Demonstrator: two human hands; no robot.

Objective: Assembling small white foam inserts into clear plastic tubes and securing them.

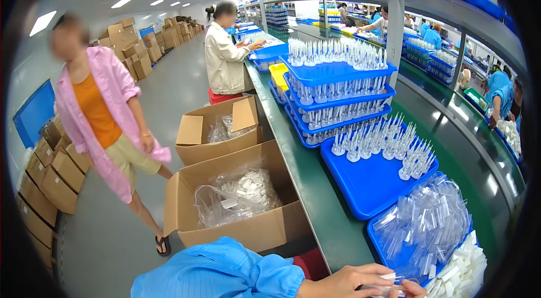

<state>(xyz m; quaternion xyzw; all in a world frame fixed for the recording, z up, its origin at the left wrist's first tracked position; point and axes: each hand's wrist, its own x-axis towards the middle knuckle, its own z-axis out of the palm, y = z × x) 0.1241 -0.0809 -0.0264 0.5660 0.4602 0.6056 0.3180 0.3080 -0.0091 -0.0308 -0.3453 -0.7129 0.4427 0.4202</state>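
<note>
My left hand (352, 282), reaching in from a blue sleeve, is at the near end of the green bench, its fingers closed on a small white piece (389, 276). Against it is my right hand (414, 289), cut off by the lower edge, its fingers closed around a clear plastic tube (375, 287). Just beyond them a blue tray (378, 240) holds a heap of clear plastic tubes (431, 219). A pile of white pieces (463, 270) in a clear bag lies beside that tray.
Ahead, a blue tray (360, 193) carries rows of upright clear parts (389, 143), with stacked trays (338, 95) behind. Open cartons (270, 230) stand left of the bench (307, 177). A person in a pink shirt (112, 67) is in the aisle; another (222, 53) works farther along.
</note>
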